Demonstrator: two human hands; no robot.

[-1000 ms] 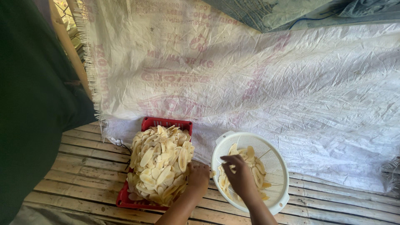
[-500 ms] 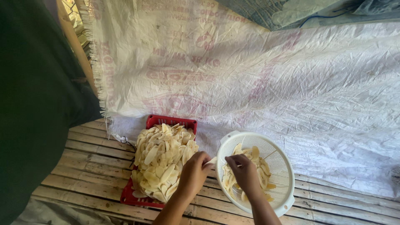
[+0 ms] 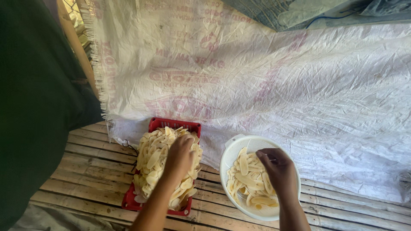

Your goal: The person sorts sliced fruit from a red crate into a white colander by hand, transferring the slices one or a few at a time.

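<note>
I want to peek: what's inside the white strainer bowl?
Pale yellow slices lie inside the white strainer bowl. The right hand covers some, so that part and the bottom stay hidden.

Pale banana slices heaped high in red crate, more slices in white colander just beside, on bamboo-slat floor

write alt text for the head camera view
The left hand rests on a heap of pale slices in a red crate; the right hand reaches into a white colander of slices on bamboo slats beside a white woven sheet.
</note>
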